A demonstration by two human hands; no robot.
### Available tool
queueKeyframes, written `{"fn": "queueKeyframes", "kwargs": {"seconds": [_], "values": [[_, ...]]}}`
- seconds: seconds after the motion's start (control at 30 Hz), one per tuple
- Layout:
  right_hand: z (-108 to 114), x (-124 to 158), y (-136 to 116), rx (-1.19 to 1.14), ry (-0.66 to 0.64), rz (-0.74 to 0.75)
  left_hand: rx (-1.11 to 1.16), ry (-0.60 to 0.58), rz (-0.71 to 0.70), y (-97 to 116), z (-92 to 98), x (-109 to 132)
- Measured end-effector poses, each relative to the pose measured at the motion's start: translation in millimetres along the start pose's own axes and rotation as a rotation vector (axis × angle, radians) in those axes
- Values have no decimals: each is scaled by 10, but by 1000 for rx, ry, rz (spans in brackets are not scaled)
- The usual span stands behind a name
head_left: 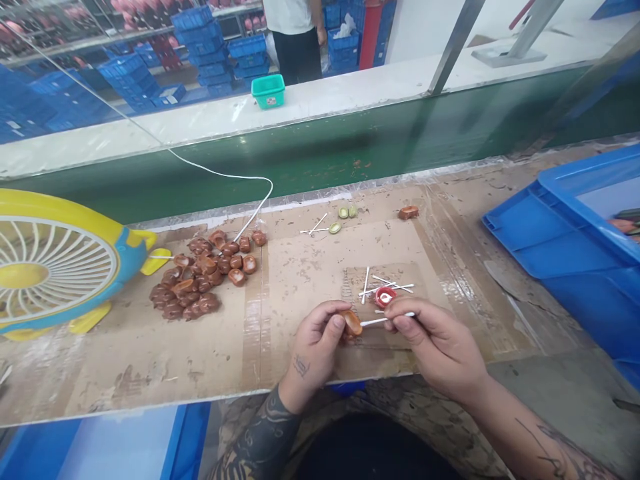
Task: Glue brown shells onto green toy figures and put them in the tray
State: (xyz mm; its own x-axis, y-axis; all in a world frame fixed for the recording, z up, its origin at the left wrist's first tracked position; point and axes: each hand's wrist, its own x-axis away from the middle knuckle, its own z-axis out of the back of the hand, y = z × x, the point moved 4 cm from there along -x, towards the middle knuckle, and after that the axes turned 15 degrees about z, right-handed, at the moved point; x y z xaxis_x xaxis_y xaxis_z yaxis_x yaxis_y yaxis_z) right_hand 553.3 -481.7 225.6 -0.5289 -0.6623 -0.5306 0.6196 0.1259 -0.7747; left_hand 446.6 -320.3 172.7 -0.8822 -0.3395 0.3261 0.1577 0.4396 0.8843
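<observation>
A small brown glossy piece (pixel 352 323) is pinched in the grip of the left hand (pixel 316 347), thumb and fingers closed on it and its face turned toward the right, evidently so it can be reached by the swab. A white cotton swab (pixel 381 321) is clamped between the fingertips of the right hand (pixel 434 341), held level with its tip touching the piece. Both hands are kept low over the cardboard-covered counter (pixel 300 280), near its front edge.

Just beyond the right grip a small red cap (pixel 385 296) is set, with several loose swabs (pixel 383 285) scattered around it, within easy reach. Well off to the left of the left grip a heap of brown pieces (pixel 203 275) is piled, and beyond it a yellow and blue desk fan (pixel 55 263). Farther off, a few green pieces (pixel 344 217) and a single brown piece (pixel 409 213) are left near the counter's far edge. A blue crate (pixel 565 253) is placed to the right. Nothing is seen between the hands and the cap. A person (pixel 295 33) is standing beyond the green conveyor belt (pixel 350 143).
</observation>
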Motion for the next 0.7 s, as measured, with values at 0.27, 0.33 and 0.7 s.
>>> {"fn": "queueKeyframes", "kwargs": {"seconds": [0.27, 0.33, 0.7], "values": [[220, -75, 281, 402, -1, -147, -47, -31, -71, -12, 14, -3], [217, -91, 307, 428, -38, -126, -66, -59, -78, -14, -14, 6], [315, 13, 290, 416, 86, -135, 33, -83, -6, -52, -48, 6]]}}
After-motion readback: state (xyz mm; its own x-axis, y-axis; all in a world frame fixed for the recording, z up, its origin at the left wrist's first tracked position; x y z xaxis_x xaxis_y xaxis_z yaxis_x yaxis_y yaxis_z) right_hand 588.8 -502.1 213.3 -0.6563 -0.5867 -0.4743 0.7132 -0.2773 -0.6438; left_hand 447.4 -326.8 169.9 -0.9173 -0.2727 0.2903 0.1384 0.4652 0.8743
